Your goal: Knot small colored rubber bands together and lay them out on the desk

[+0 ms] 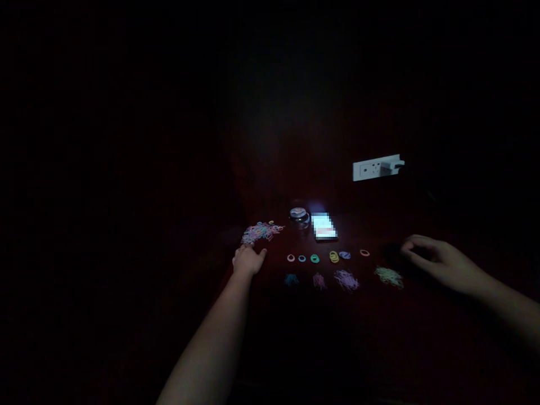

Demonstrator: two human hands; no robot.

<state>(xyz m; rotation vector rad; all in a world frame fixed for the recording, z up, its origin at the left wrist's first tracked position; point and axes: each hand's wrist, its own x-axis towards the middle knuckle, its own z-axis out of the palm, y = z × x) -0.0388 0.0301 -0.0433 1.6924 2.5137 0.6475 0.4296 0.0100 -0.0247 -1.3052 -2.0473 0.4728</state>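
Observation:
My left hand (248, 261) lies at the near edge of a mixed pile of small coloured rubber bands (264, 231). Its thumb sticks out to the right and its fingers reach forward, their tips partly hidden in the dim light. On the right, my right hand (436, 261) is held curled, thumb and index fingertips meeting in a loop. Whether anything is pinched there is too dark to tell. Closest to it is a pile of yellow-green rubber bands (388, 277). Purple bands (346, 280), pink bands (319, 280) and teal bands (291, 279) form separate heaps leftward.
Behind those heaps runs a row of thicker rings, among them a green ring (315, 259), a yellow ring (334, 257) and an orange ring (365, 253). A round clear jar (298, 216) stands beside a lit phone (324, 226). A wall socket (373, 168) holds a plug.

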